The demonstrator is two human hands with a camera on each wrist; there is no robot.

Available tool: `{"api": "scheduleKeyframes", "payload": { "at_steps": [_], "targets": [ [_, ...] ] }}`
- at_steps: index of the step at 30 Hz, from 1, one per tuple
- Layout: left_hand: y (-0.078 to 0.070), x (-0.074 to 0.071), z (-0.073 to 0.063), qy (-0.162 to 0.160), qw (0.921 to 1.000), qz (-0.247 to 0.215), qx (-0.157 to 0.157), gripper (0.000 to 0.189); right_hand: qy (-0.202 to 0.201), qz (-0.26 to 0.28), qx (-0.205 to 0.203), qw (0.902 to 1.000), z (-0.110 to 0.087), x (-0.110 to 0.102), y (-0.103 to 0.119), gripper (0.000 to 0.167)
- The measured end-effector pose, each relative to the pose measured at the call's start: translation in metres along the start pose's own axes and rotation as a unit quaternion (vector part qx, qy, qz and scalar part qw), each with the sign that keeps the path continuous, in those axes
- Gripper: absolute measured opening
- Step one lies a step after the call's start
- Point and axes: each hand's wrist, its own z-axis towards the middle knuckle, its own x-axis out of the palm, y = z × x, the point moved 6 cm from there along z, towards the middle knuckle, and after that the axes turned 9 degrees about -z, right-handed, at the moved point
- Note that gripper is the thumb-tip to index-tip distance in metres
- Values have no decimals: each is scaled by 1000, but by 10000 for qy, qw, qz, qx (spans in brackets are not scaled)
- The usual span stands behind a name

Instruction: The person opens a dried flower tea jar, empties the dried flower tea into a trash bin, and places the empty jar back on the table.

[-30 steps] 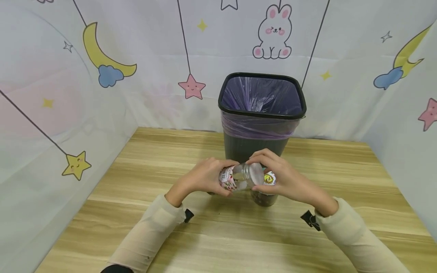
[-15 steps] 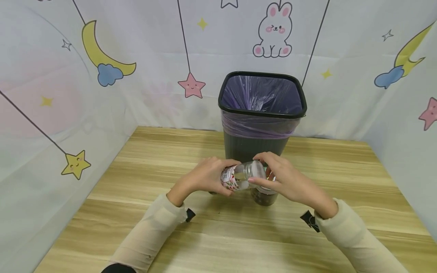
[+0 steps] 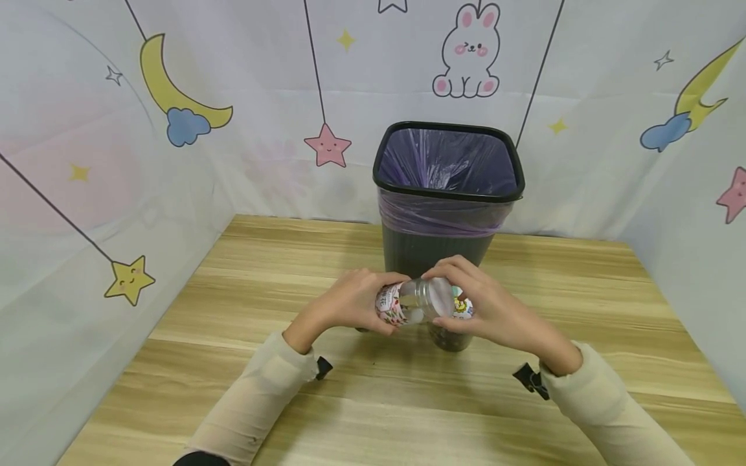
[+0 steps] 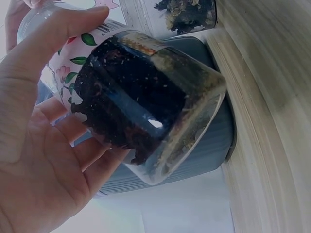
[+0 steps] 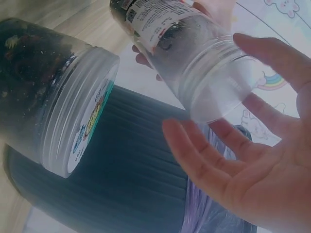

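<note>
My left hand (image 3: 355, 301) grips a clear jar (image 3: 389, 305) with a pink floral label, tilted over the table. Dark dried material fills much of the jar body (image 4: 131, 97) in the left wrist view. My right hand (image 3: 484, 301) spans the jar's translucent white lid (image 3: 441, 299), thumb and fingertips on opposite sides of its edge. In the right wrist view, the fingers (image 5: 272, 114) spread round the lid (image 5: 223, 90). A second jar (image 3: 450, 339) stands on the table just behind, partly hidden by my right hand; its lid (image 5: 82, 126) bears a yellow cartoon sticker.
A dark bin (image 3: 437, 249) with a purple liner (image 3: 449, 217) stands at the back of the wood-grain table (image 3: 396, 414), right beyond my hands. Printed white cloth (image 3: 262, 77) encloses the back and sides.
My right fingers turn at the lid: the thumb rises on it half a second ago and is lower again now. The left hand stays almost still with the jar.
</note>
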Motion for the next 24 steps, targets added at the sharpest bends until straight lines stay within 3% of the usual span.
{"api": "scheduleKeyframes", "payload": {
  "at_steps": [5,8,11,24],
  "targets": [
    [0,-2,-2,-84,9999,-59,60,74,202,156,624,9977,-2,3,-3,67],
    [0,-2,-3,-103,9999,-95,60,74,374,246,1142,9924,-2,6,-6,63],
    [0,-2,-3,-102,9999,-87,54,74,364,269,1378,9894,-2,8,-8,59],
    [3,-2,-4,-191,9995,-195,126,72,-377,652,329,9966,2,2,1,56]
  ]
}}
